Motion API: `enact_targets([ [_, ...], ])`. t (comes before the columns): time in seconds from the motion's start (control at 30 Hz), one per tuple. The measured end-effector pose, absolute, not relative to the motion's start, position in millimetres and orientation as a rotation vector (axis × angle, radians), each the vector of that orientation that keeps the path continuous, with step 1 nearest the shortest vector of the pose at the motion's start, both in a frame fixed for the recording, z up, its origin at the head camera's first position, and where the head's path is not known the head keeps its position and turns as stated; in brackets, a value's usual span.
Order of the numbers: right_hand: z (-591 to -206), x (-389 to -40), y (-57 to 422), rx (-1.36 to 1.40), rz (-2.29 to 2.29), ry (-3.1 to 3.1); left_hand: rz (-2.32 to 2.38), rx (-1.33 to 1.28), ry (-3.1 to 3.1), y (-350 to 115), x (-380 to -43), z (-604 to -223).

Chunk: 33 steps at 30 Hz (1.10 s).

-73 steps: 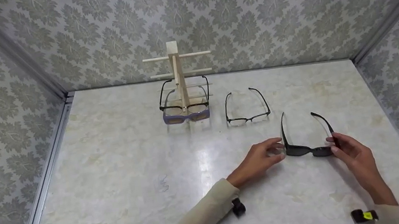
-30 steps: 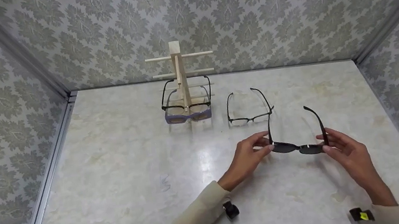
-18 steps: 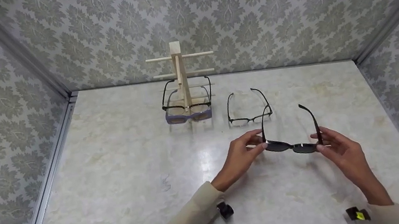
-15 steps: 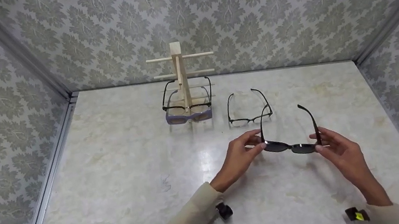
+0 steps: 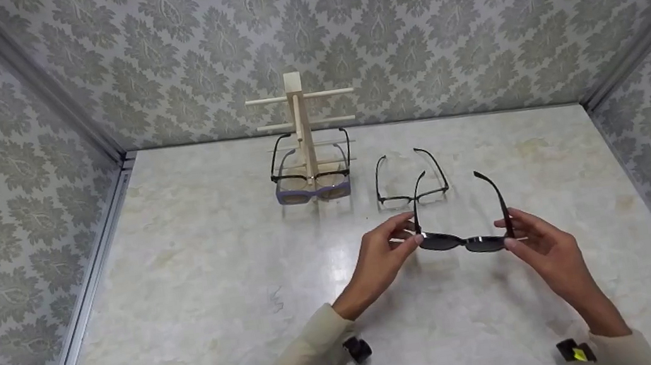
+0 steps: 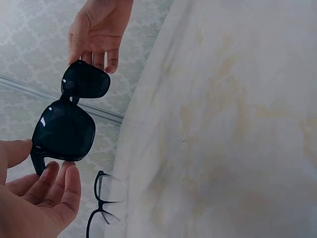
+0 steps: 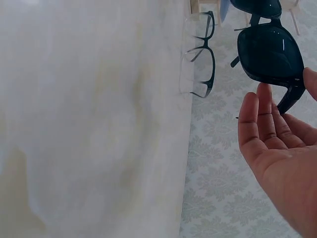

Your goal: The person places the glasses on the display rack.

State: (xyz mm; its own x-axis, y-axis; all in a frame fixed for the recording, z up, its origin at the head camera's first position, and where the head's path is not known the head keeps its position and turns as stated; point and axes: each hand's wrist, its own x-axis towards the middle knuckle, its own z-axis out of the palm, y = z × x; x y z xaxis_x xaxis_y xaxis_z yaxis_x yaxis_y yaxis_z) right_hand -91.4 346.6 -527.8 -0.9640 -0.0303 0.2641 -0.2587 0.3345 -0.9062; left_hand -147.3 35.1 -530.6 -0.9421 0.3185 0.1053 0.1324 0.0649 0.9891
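Black sunglasses (image 5: pixel 441 241) with dark lenses are held up off the table between both hands, temples unfolded and pointing toward the back wall. My left hand (image 5: pixel 379 257) pinches the frame at its left hinge, thumb in front and fingers behind. At the opposite hinge my right hand (image 5: pixel 549 253) pinches in the same way. In the left wrist view both lenses (image 6: pixel 64 130) face the camera. The right wrist view catches one lens (image 7: pixel 270 53) and the right hand's fingers (image 7: pixel 267 119) beside the temple. The left temple tip overlaps clear black-framed glasses (image 5: pixel 388 200) lying behind.
A wooden display rack (image 5: pixel 297 110) with crossbars stands at the back. It bears black half-rim glasses (image 5: pixel 293 178) above purple-framed sunglasses (image 5: pixel 296 197). Patterned walls (image 5: pixel 342 27) enclose the marbled table (image 5: pixel 197 264) at the back and sides.
The left hand, earlier open beside the sunglasses, has taken hold of their left hinge. Both hands have lifted the sunglasses and moved them left, toward the clear glasses.
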Motion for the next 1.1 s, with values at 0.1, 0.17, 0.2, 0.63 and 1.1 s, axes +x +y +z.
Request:
enact_targets([
  [0.1,-527.1,-92.4,341.8,0.276,1.701,-2.391,1.996,0.459,2.201,29.8,-146.5,-529.3],
  [0.17,-526.6,-93.3,338.7,0.279,1.707,-2.392,1.997,0.458,2.214,26.8,-146.3,-528.1],
  [0.2,-526.3,-93.8,337.2,0.286,1.707,-2.394,1.999,0.458,2.224,25.2,-146.2,-527.6],
  [0.63,-524.3,-102.2,314.5,0.338,1.759,-2.346,2.085,0.445,2.257,3.2,-143.8,-523.6],
  [1.1,-523.5,-113.2,288.6,0.395,1.842,-2.311,2.146,0.392,2.291,-22.8,-141.7,-515.1],
])
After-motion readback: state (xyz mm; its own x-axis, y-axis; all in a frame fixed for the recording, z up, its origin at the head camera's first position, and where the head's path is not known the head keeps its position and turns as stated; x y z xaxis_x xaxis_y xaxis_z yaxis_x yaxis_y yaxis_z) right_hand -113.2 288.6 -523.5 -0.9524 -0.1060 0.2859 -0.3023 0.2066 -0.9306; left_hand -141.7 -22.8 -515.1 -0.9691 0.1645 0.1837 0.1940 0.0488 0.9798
